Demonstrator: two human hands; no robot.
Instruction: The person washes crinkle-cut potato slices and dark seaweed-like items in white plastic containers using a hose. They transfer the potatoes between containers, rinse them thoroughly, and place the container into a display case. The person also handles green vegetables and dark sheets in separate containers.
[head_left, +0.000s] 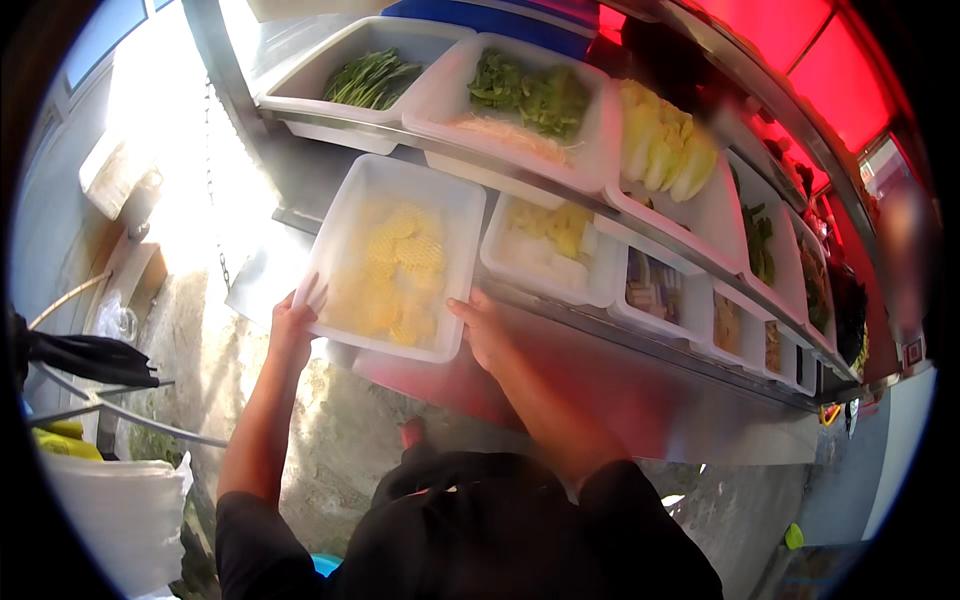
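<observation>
A white plastic tub (340, 215) holding yellow crinkle-cut slices (395, 275) rests at the left end of a steel counter's lower row. My left hand (293, 325) grips its near left corner. My right hand (482, 330) holds its near right edge. The tub lies a little tilted, its far end against the shelf rail. Both forearms come up from the lower edge, over my dark shirt.
More white tubs line the steel counter (640, 400): green stalks (372, 78), leafy greens (530, 95), pale cabbage wedges (665, 140), yellow pieces (555, 230). Smaller tubs run right. Red awning overhead. Concrete ground below, with a white bucket (110, 510) at left.
</observation>
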